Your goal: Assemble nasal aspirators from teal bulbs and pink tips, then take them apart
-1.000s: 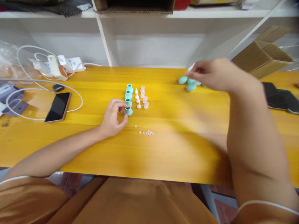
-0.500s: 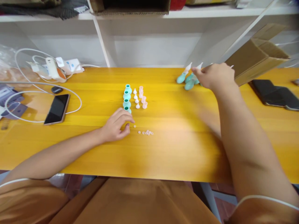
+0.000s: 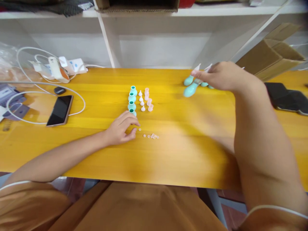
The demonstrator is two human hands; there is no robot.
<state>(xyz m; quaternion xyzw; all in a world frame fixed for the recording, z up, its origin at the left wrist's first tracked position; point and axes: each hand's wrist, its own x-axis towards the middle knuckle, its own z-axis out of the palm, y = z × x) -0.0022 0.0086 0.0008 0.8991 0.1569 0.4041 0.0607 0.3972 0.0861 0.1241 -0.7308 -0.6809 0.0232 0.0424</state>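
Head view: our right hand (image 3: 222, 76) pinches one teal bulb (image 3: 191, 90) off its cluster; our left hand (image 3: 121, 130) rests loosely curled, holding nothing, beside the pink rings (image 3: 151, 136).

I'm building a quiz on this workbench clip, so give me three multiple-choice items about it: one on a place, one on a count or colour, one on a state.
1. Where does the phone lie?
A. on the table's left part, inside a loop of white cable
B. on the shelf above
C. beside the cardboard box

2. What colour are the bulb-shaped pieces lined up at mid-table?
A. black
B. teal
C. red

3. How is the left hand?
A. raised high above the table
B. gripping the phone
C. resting on the table next to the small pink rings

Answers:
1 A, the phone sits face up within the cable loop.
2 B, each bulb in the row is teal.
3 C, its fingers lie on the wood just left of the rings, while the right hand pinches a teal dropper farther off.
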